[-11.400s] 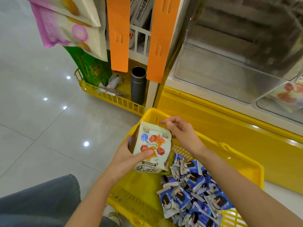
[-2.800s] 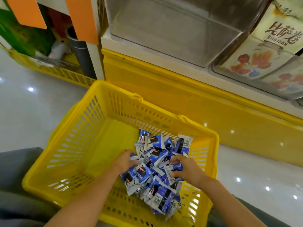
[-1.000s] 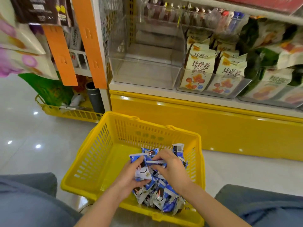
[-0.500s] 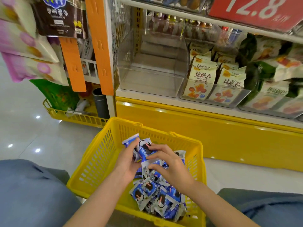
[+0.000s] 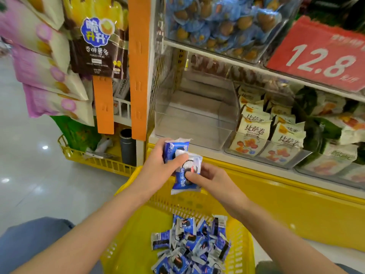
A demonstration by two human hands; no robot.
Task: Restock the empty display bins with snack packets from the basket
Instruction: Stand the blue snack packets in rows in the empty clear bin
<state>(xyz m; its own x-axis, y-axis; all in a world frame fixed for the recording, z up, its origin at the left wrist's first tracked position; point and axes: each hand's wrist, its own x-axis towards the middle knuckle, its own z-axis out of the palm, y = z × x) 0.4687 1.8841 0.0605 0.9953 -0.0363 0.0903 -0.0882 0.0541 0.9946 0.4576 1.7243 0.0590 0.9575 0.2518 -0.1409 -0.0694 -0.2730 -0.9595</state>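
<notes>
My left hand point(image 5: 158, 167) and my right hand point(image 5: 210, 179) together grip a small stack of blue snack packets point(image 5: 182, 165), raised above the far rim of the yellow basket point(image 5: 128, 234). The stack hangs just in front of the empty clear display bin point(image 5: 194, 113) on the lower shelf, below its front lip. Several more blue packets point(image 5: 189, 244) lie in a heap on the basket floor between my forearms.
Right of the empty bin, a bin of white snack bags point(image 5: 266, 139) is full. A shelf of blue-wrapped snacks point(image 5: 217, 20) and a red price sign point(image 5: 320, 54) hang above. Orange strips point(image 5: 138, 76) with hanging bags stand left; a yellow base panel point(image 5: 296, 210) runs below.
Both hands have lifted a few blue packets out of the basket and carried them up toward the empty bin. The view has tilted upward to the shelves.
</notes>
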